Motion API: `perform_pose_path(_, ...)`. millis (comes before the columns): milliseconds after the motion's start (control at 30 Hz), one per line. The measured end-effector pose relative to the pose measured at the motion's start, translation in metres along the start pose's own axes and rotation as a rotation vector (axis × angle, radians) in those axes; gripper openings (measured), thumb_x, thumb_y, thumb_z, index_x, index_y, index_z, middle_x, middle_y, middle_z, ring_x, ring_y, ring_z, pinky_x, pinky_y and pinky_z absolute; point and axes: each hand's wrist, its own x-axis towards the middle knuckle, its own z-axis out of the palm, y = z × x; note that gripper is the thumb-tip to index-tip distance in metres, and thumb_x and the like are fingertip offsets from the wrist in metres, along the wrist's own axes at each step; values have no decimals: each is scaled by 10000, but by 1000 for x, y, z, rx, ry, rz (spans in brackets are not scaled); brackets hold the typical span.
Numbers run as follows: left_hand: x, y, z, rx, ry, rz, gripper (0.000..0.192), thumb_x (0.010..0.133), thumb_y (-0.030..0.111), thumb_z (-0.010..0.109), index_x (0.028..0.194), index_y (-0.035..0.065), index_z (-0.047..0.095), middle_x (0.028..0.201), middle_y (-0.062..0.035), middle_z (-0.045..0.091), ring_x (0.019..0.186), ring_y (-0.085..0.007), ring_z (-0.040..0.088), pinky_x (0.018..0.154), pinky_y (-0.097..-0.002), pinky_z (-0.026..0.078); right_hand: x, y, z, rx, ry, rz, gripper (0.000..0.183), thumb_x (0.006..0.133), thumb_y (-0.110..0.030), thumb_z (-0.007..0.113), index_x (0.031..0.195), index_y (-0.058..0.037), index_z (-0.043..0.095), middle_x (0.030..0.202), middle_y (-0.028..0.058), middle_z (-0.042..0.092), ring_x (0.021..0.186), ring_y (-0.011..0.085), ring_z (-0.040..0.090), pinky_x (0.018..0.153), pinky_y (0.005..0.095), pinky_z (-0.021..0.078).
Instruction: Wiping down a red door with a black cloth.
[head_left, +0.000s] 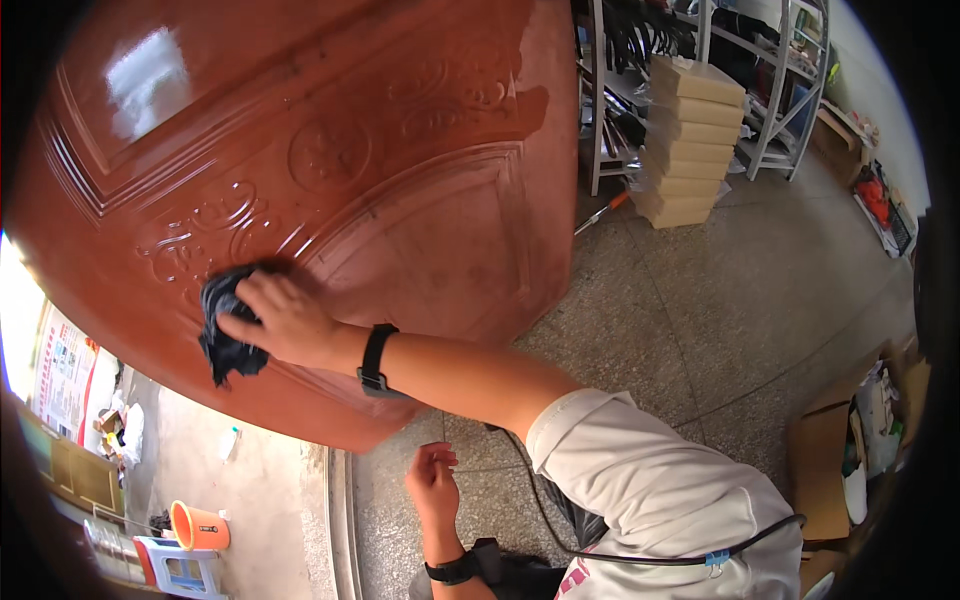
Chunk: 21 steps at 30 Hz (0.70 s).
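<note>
A large red-brown door panel (442, 240) with raised scrollwork and moulded frames leans across the upper left, glossy and wet-looking in its upper part and duller at the lower right. My right hand (274, 315) presses a dark, crumpled cloth (229, 330) against it, just below the scrollwork, with the fingers spread over the cloth. A dark strap circles that wrist. Below the panel's bottom edge, my left hand (435, 480) hangs above the speckled floor, loosely curled, with nothing seen in it and apart from the panel. It too has a dark wrist strap.
Flat cardboard boxes (694, 142) are stacked by metal shelving (780, 97). An open carton (821, 465) of scraps stands at right. A black cable (536, 502) runs across the floor to my shirt. An orange bucket (201, 526) and a blue-white stool (176, 566) are at lower left, beyond a floor track.
</note>
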Motion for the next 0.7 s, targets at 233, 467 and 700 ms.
perform_pose_path(233, 5, -5, -5, 90, 7, 47, 265, 865, -62, 408, 983, -3, 638, 804, -72, 649, 716, -120, 615, 639, -247, 476, 15, 57, -44, -121, -217, -658, 345, 891, -212, 520, 1220, -317, 513, 1154, 58, 521, 1077, 225, 521, 861, 353, 441)
perform_pose_path(467, 8, -11, -11, 128, 61, 77, 239, 873, -34, 420, 962, 2, 639, 777, -66, 652, 711, -121, 635, 595, -242, 468, 32, 191, -220, -162, 6, 7, 529, 732, -183, 738, 1226, -219, 555, 1148, 145, 530, 1073, 348, 534, 877, 446, 437)
perform_pose_path(700, 25, 61, 58, 89, 37, 199, 218, 852, -51, 432, 936, -15, 630, 752, -77, 645, 696, -142, 636, 594, -258, 480, 32, 307, -312, -282, 320, 547, 618, 731, -70, 695, 1284, 102, 479, 1185, 268, 480, 1118, 468, 479, 997, 454, 406)
